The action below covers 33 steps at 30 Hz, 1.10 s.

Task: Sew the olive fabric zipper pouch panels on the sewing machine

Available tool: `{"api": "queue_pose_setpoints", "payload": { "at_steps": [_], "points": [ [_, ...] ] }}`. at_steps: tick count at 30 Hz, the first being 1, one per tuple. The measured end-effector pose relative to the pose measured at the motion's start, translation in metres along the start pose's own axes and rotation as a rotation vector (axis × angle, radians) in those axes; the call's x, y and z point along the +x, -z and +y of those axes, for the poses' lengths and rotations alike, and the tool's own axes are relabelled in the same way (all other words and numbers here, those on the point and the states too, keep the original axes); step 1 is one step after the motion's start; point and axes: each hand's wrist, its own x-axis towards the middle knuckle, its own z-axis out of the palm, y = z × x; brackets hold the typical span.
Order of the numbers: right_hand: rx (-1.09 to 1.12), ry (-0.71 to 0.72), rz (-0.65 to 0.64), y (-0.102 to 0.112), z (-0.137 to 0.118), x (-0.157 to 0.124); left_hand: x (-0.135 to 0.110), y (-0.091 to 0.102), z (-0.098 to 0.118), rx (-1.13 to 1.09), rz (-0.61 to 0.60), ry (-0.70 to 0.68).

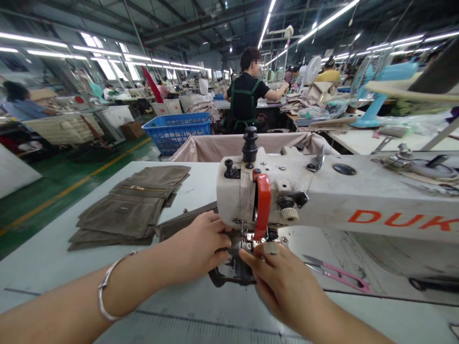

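Note:
A white sewing machine [319, 191] with an orange thread-lever guard [263, 205] stands in front of me. My left hand [202, 246], with a bracelet at the wrist, has its fingers bent over a grey-brown fabric piece [179, 224] left of the needle area. Part of that fabric is hidden by the hand and the machine head. Close to the presser foot [248, 242], my right hand [283, 274] has its fingers curled and the index finger pointing at the foot; what they grip, if anything, cannot be made out.
Stacked grey-brown fabric panels [122, 210], one with a zipper, lie on the table's left side. Pink-handled thread snips [346, 277] rest under the machine arm. Behind are a cloth-lined bin [211, 145], a blue basket [179, 129], a co-worker [247, 91] and a blue fan [376, 95].

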Motion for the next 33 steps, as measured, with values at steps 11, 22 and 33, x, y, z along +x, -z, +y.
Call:
{"api": "queue_pose_setpoints", "payload": {
  "at_steps": [11,22,33],
  "points": [
    [-0.032,-0.013,-0.009,0.001,-0.002,-0.001,-0.014,-0.001,-0.002,0.135,-0.144,0.135],
    [-0.066,0.047,0.031,0.002,-0.008,0.003,-0.019,-0.043,0.012,0.121,0.028,-0.077],
    [-0.055,0.008,0.017,-0.006,0.000,-0.003,-0.025,-0.043,0.010,0.003,0.076,0.161]
  ]
}}
